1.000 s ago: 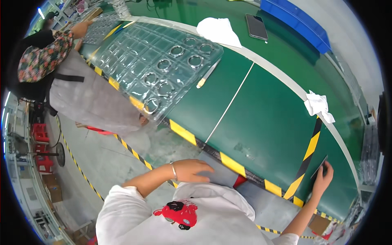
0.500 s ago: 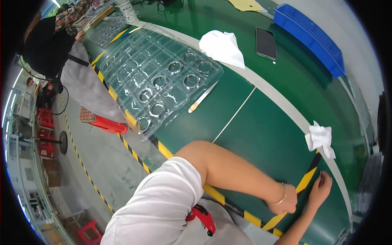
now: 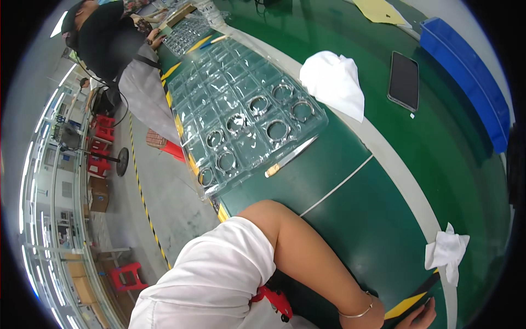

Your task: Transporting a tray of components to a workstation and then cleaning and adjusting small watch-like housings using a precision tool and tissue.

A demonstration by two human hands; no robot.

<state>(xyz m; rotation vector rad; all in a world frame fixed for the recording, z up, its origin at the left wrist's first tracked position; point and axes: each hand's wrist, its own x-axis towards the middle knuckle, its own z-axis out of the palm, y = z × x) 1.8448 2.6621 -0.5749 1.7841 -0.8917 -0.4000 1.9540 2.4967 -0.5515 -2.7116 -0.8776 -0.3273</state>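
My left hand [image 3: 365,319], with a thin bracelet at the wrist, is cut off by the lower edge, so its fingers are hidden. Close beside it, partly in view, my right hand [image 3: 422,317] has curled fingers; what they hold, if anything, I cannot make out. Both are near the yellow-and-black tape on the green bench [image 3: 361,203]. A small crumpled white cloth [image 3: 448,251] lies beyond the right hand. Farther left, a clear plastic tray [image 3: 249,149] holds several metal rings [image 3: 268,131] in its compartments. Along its near side lies a thin stick [image 3: 291,157] with a yellowish end.
A larger white cloth [image 3: 332,82] sits right of the tray. Beyond are a black phone [image 3: 404,82], a long blue bin [image 3: 466,77] and yellow paper [image 3: 379,11]. Another person [image 3: 104,41] works at the far left by a second clear tray [image 3: 188,37]. Red stools [image 3: 129,277] stand on the floor.
The view has shifted, so the tray and cloths appear farther right and lower. Both hands have moved down toward the lower edge and are now partly out of the picture.
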